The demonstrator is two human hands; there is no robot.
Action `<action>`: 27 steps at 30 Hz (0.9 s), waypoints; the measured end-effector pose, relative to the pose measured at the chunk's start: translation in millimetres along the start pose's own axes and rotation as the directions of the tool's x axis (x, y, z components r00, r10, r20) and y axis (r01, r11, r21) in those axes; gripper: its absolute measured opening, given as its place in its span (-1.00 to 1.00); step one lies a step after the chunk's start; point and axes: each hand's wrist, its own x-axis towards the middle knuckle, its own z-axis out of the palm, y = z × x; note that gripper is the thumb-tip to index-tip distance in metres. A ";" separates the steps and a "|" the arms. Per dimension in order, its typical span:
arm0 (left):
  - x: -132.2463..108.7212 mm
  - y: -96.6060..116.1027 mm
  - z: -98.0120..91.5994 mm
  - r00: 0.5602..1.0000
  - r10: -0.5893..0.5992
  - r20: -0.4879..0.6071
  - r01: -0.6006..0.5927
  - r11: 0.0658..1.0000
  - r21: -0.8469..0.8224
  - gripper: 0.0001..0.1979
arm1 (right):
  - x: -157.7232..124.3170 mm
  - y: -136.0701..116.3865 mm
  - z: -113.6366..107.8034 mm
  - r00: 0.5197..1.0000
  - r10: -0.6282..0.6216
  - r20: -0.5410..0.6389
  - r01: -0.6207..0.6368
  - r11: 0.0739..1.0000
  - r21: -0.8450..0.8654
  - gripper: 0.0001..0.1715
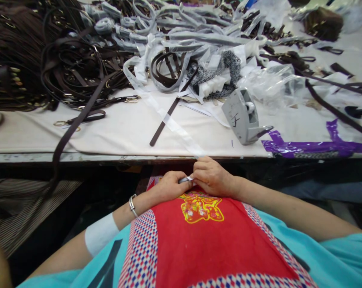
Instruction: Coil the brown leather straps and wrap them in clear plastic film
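Both hands rest on my lap below the table edge, over a red cloth (pixel 199 236). My left hand (pixel 168 186) is closed, pinching the end of a small silvery strip (pixel 185 180). My right hand (pixel 211 176) is closed too, its fingers curled on the other end of that strip and on a clear plastic sleeve (pixel 181 134) that runs from the table down to my hands. A dark brown strap (pixel 165 118) lies on the table just beyond.
A grey tape dispenser (pixel 242 116) stands right of centre on the white table (pixel 123 132). Piles of dark brown straps (pixel 63 60) fill the far left, wrapped straps and plastic bags (pixel 199 36) the back. Purple tape (pixel 304 148) lies at the right edge.
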 end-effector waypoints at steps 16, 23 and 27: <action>6.4 -10.7 -1.6 1.000 0.007 0.015 0.006 0.697 -0.717 -0.67 | -13.8 -4.1 -15.9 0.951 -0.105 -0.292 0.021 0.961 -0.277 -0.89; 6.1 -9.5 -4.5 0.997 0.034 -0.072 -0.078 0.572 -0.816 -0.72 | -53.6 78.9 -103.4 0.327 0.578 -0.747 -0.757 0.633 0.159 -0.77; 8.0 -10.0 -5.3 0.994 0.083 -0.067 -0.103 0.578 -0.809 -0.69 | -80.1 147.7 -136.3 -0.055 0.864 -0.501 -0.790 0.269 0.551 -0.83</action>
